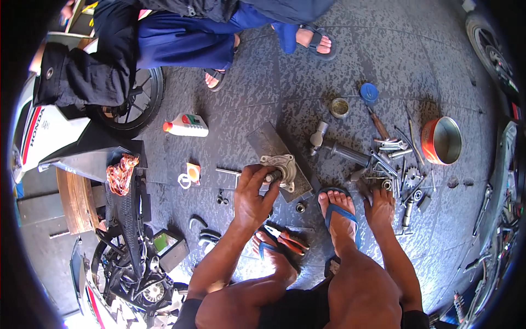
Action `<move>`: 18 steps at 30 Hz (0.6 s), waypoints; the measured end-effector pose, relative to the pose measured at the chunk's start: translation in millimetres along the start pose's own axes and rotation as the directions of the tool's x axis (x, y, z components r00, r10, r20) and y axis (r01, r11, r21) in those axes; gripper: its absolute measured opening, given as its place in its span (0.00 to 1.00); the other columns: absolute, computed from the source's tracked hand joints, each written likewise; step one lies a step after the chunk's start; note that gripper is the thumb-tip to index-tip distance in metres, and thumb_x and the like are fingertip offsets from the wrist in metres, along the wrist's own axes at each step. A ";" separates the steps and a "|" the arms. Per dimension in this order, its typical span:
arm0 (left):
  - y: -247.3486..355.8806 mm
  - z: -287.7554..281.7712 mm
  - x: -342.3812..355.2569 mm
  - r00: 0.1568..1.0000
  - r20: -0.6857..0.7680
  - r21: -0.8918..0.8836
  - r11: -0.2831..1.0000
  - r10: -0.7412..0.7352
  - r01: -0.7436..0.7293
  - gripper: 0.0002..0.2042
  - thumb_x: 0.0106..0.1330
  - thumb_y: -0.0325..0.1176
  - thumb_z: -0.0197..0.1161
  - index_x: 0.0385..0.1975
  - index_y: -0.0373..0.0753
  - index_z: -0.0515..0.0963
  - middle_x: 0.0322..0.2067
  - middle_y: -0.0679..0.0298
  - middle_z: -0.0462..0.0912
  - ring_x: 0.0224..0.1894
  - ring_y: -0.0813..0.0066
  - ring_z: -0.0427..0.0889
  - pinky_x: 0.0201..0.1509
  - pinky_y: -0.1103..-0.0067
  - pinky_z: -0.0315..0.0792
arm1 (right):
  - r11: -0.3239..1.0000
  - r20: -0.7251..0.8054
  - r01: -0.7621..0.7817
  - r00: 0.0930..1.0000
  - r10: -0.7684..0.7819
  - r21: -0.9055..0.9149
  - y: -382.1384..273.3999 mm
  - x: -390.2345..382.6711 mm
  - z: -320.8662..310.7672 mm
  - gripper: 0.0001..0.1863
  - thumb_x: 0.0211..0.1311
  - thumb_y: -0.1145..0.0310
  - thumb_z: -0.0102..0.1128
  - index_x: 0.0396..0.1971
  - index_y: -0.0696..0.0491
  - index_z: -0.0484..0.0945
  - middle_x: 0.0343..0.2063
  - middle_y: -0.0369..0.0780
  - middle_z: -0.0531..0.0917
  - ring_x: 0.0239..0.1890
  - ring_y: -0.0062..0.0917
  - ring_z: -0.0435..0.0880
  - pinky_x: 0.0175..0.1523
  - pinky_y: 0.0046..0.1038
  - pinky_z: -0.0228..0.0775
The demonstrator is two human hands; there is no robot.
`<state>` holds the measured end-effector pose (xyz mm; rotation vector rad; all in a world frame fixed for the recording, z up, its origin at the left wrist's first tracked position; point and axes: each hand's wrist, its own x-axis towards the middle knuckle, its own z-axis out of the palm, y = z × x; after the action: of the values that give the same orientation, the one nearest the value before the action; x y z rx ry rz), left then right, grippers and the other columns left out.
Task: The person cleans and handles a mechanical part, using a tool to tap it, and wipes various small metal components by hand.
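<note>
My left hand is closed, thumb and fingers pinching a short metal cylinder at the centre of a round cast-metal housing with bolt ears. The housing rests on a flat grey metal block on the floor. My right hand reaches down among loose tools beside my right foot, fingers apart. Near its fingertips lie small metal parts and a ring-shaped piece; contact with them is partly hidden. A hammer and a grey-handled tool lie just beyond.
Orange-handled pliers lie between my feet. A sprocket, wrenches, a red tin, a small round can and a blue lid are to the right. A white bottle, motorcycle parts and another person stand left and ahead.
</note>
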<state>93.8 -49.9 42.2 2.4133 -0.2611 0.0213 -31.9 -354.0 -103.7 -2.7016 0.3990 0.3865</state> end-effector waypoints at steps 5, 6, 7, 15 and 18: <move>-3.1 3.4 -1.9 0.999 -0.039 -0.059 0.998 0.002 -0.005 0.14 0.57 0.24 0.71 0.45 0.35 0.82 0.42 0.54 0.81 0.44 0.61 0.83 0.48 0.72 0.78 | 0.980 0.027 -0.075 0.997 0.071 0.187 -4.1 -1.3 -4.4 0.19 0.56 0.68 0.65 0.45 0.59 0.73 0.44 0.53 0.77 0.41 0.53 0.80 0.49 0.51 0.71; -10.0 3.5 -2.4 0.998 -0.020 -0.007 0.998 0.058 -0.058 0.15 0.57 0.25 0.71 0.45 0.35 0.82 0.43 0.54 0.80 0.45 0.60 0.83 0.48 0.72 0.77 | 0.975 -0.007 -0.012 1.000 0.014 0.222 -5.7 -2.6 -11.0 0.15 0.57 0.70 0.61 0.43 0.60 0.73 0.41 0.55 0.77 0.36 0.54 0.81 0.42 0.51 0.73; -13.4 5.3 -3.4 0.998 -0.030 -0.026 0.998 0.053 -0.054 0.15 0.57 0.25 0.72 0.45 0.35 0.82 0.43 0.54 0.80 0.45 0.60 0.83 0.49 0.72 0.77 | 0.967 -0.026 0.038 0.999 -0.032 0.253 -4.2 -4.5 -15.7 0.15 0.57 0.70 0.61 0.43 0.60 0.73 0.39 0.56 0.78 0.36 0.54 0.81 0.40 0.50 0.73; -23.7 9.5 -9.4 0.992 -0.089 -0.097 0.991 0.087 -0.096 0.18 0.57 0.28 0.72 0.48 0.35 0.80 0.43 0.52 0.78 0.45 0.54 0.82 0.47 0.69 0.78 | 0.795 0.171 0.035 0.970 -0.172 0.606 -64.8 -18.3 -122.2 0.21 0.63 0.68 0.60 0.52 0.64 0.72 0.26 0.45 0.80 0.24 0.28 0.78 0.32 0.33 0.70; -24.4 5.0 -12.5 0.995 -0.072 -0.147 0.986 0.069 -0.079 0.17 0.59 0.30 0.70 0.48 0.35 0.80 0.45 0.52 0.78 0.47 0.53 0.82 0.48 0.68 0.79 | 0.789 0.180 0.104 0.948 -0.263 0.605 -107.1 -25.2 -166.4 0.24 0.71 0.61 0.55 0.58 0.64 0.70 0.27 0.45 0.80 0.25 0.30 0.80 0.33 0.32 0.72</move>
<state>86.0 -32.9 21.5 2.2487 -0.3105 0.1120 14.7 -320.9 87.4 -2.0203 0.1376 0.4575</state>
